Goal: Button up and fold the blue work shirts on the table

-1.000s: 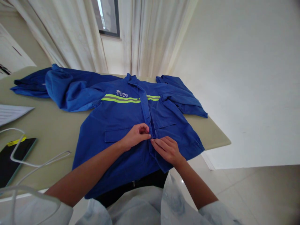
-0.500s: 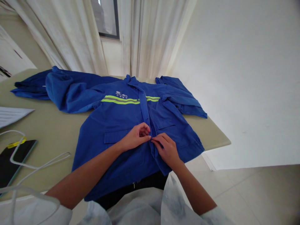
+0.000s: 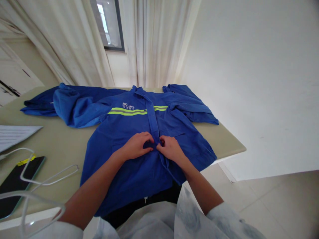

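A blue work jacket (image 3: 129, 126) lies front up on the table, with a yellow-green and grey reflective stripe (image 3: 128, 112) across its chest. Its front placket (image 3: 152, 116) runs down the middle. My left hand (image 3: 137, 146) rests on the jacket just left of the placket, thumb and fingers apart, with nothing visible between them. My right hand (image 3: 171, 149) is closed on the placket's edge, thumb and curled fingers pinching the cloth. Whatever lies under the right fingertips is hidden.
More dark blue clothing (image 3: 41, 99) lies at the far left of the table (image 3: 62, 146). Nearer are a printed sheet (image 3: 17, 134), a phone (image 3: 17, 186) and a white cable (image 3: 58, 174). A white wall (image 3: 261, 99) rises at right; curtains (image 3: 159, 43) hang behind.
My left hand has drawn back left from the placket, its thumb and fingers spreading apart. The right hand has shifted slightly left and keeps hold of the placket edge. The view has tilted up.
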### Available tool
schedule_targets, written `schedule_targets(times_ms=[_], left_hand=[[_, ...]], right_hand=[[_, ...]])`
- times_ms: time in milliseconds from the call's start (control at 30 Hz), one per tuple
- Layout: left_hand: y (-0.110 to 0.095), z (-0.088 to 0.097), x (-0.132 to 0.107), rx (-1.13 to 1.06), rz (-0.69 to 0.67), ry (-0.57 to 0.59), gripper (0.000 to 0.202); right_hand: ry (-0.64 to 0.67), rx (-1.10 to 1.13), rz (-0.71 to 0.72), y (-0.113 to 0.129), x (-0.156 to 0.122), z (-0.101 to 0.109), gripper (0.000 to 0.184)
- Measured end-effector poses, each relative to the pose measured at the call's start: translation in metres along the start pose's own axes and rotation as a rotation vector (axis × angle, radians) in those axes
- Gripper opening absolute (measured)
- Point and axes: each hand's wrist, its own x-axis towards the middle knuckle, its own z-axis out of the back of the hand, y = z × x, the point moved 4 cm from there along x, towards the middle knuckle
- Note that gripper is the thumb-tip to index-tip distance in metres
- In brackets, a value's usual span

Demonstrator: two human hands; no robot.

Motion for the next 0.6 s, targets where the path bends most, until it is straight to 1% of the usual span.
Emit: schedule_targets(times_ms=[33,100,133,200,267,367,433,533,600], left_hand=[[0.0,0.001,-0.001,0.076,-0.025,0.039,0.022],[0.001,0.002,0.0,0.15,-0.023,0.094,0.027],[0.002,0.002,0.001,0.172,0.001,0.105,0.031],[0.004,0.004,0.006,0.218,0.063,0.119,0.035],[0.008,0.006,0.014,0.292,0.129,0.123,0.031],[0.014,0.009,0.023,0.399,0.186,0.105,0.029],[0.016,0.009,0.024,0.44,0.171,0.091,0.033],[0.021,0.008,0.015,0.492,0.141,-0.006,0.047],[0.025,0.008,0.009,0.5,0.132,-0.065,0.051]], right_hand=[[-0.013,-0.02,-0.011,0.0,0.0,0.0,0.008],[-0.031,-0.019,-0.023,0.0,-0.001,0.001,0.007],[-0.037,-0.008,-0.02,0.0,-0.002,0.001,0.007],[-0.059,0.009,0.001,0.002,-0.002,0.002,0.02],[-0.081,-0.004,0.024,0.004,0.001,0.002,0.027],[-0.066,-0.054,0.007,0.006,0.009,0.002,0.023],[-0.044,-0.073,-0.005,0.007,0.019,0.002,0.021],[-0.046,-0.084,0.013,0.006,0.038,0.002,0.022],[-0.069,-0.071,0.031,0.004,0.049,0.0,0.015]])
